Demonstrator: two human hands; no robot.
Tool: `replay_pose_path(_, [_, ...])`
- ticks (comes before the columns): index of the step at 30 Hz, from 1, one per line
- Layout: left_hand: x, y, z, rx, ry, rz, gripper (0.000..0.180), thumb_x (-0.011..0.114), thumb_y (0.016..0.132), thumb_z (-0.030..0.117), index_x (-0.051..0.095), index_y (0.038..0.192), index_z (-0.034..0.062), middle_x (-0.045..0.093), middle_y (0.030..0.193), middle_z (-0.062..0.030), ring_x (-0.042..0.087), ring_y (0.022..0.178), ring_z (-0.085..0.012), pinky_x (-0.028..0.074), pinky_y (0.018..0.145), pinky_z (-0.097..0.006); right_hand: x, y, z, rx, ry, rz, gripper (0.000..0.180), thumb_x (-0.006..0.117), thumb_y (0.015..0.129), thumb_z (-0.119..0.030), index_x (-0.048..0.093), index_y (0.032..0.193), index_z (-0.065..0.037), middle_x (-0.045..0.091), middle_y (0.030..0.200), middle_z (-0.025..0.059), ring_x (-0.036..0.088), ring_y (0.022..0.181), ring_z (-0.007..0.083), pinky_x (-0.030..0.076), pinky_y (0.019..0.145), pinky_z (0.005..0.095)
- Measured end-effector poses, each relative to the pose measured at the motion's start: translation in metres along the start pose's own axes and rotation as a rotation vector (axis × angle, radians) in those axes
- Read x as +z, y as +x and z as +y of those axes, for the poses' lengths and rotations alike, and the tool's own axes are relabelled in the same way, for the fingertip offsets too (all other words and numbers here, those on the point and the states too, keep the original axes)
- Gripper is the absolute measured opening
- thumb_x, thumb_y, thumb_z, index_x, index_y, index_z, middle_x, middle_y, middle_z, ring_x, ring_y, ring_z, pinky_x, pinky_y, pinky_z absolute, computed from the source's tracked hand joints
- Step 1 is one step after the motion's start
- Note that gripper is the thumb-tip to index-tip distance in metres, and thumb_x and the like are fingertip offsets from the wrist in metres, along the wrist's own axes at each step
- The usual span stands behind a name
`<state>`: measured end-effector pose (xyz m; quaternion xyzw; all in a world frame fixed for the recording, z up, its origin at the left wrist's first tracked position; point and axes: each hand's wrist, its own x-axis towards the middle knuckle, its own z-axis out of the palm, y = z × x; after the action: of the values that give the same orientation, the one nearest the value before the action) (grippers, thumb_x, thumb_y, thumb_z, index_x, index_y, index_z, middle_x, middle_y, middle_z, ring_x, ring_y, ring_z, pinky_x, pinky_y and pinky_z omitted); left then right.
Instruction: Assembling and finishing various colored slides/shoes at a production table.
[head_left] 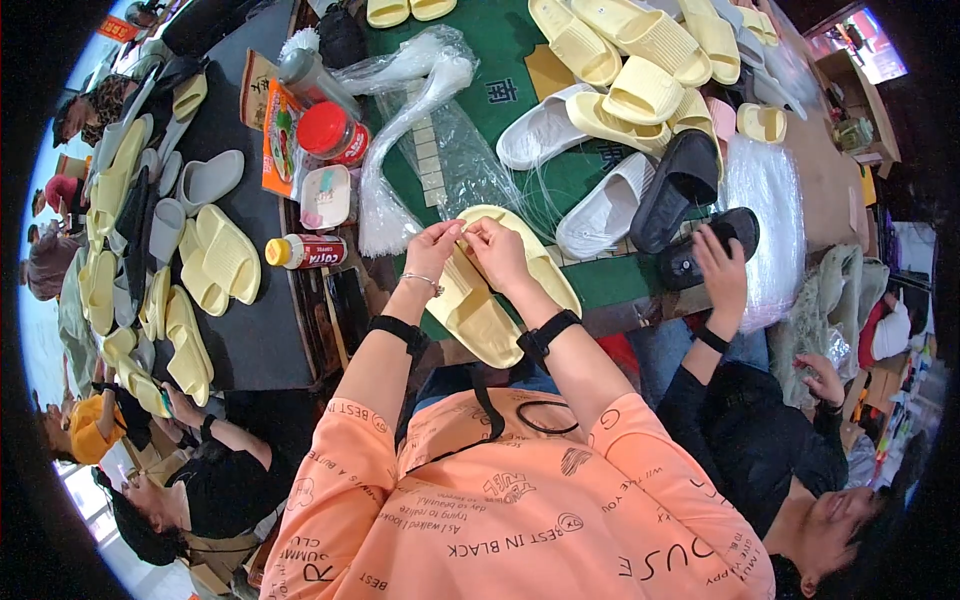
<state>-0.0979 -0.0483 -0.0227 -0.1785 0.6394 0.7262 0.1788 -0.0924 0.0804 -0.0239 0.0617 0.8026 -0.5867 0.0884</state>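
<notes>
Head view, left hand (430, 252), right hand (500, 256), both pinched (contents unclear), rounded yellow slippers (482, 325), crinkled clear plastic (380, 195)

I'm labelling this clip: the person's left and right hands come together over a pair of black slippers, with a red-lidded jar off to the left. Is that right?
Not quite: the head view shows that the slippers are pale yellow, not black. The left hand and right hand do come together over them, with the red-lidded jar off to the left.

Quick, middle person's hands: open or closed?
Left hand: closed, above a yellow slipper; can't tell if holding anything.
Right hand: closed too; can't tell either.
</notes>
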Motion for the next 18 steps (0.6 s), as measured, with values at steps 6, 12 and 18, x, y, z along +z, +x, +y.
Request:
replay_pose_path(6, [0.003, -0.001, -0.004, 0.024, -0.082, 0.063, 0.017, 0.057, 0.080, 0.014, 0.055, 0.091, 0.0013, 0.054, 0.074, 0.0035, 0.037, 0.055, -0.0009, 0.030, 0.049, -0.014, 0.004, 0.004, 0.010, -0.020, 0.085, -0.023, 0.009, 0.054, 0.076, -0.015, 0.057, 0.076, -0.006, 0.060, 0.061, 0.0063, 0.059, 0.055, 0.0161, 0.044, 0.052, 0.0274])
replay_pose_path(12, [0.010, -0.001, -0.009, 0.023, 0.021, 0.058, 0.016, 0.057, 0.079, 0.015, 0.056, 0.090, 0.0033, 0.055, 0.076, 0.0031, 0.040, 0.056, -0.0009, 0.031, 0.051, -0.014, 0.002, 0.004, 0.014, 0.034, 0.231, -0.044, 0.007, 0.053, 0.079, -0.006, 0.056, 0.076, -0.001, 0.057, 0.064, 0.0020, 0.052, 0.056, 0.0064, 0.041, 0.052, 0.0204])
replay_pose_path(18, [0.009, -0.002, -0.006, 0.020, 0.044, 0.124, 0.020, 0.056, 0.079, 0.011, 0.055, 0.096, 0.0015, 0.056, 0.079, 0.0005, 0.048, 0.066, -0.0057, 0.038, 0.058, -0.018, -0.004, -0.002, -0.002, -0.060, 0.001, 0.072, 0.020, 0.055, 0.074, -0.023, 0.062, 0.080, -0.005, 0.060, 0.069, 0.0108, 0.058, 0.064, 0.0255, 0.045, 0.061, 0.0312])
